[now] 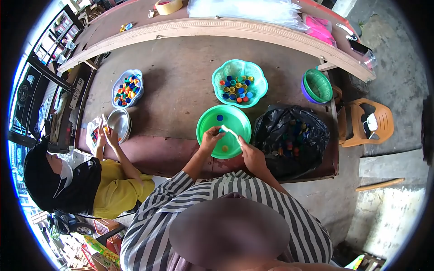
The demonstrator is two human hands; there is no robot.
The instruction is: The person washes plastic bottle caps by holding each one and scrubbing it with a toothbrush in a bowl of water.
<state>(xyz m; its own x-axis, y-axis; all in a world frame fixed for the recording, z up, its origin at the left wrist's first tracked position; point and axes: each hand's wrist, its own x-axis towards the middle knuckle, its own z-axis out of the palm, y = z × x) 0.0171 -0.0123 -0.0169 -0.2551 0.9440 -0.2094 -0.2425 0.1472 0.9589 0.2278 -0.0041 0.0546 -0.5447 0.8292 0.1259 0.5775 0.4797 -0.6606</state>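
Observation:
Above a round green basin (pixel 204 121), my left hand (pixel 210 137) pinches a small teal cap against one end of a white strip (pixel 231 131). The strip's other end is in the closed fingers of my right hand (pixel 252 156), over the basin's right side. Inside the basin lie a dark blue cap (pixel 220 117) and a yellowish cap (pixel 225 148). Behind it stands a flower-shaped teal basket (pixel 217 75) with several coloured caps. A black plastic bag (pixel 266 128) holding more caps is right of the basin.
On the left, a co-worker (pixel 113 176) holds something small near a metal bowl (pixel 119 124). A blue-rimmed basket of caps (pixel 118 83) stands behind. Stacked green and purple baskets (pixel 318 86) are at the right edge. A wooden rail (pixel 217 28) crosses the far side; an orange chair (pixel 383 122) stands right.

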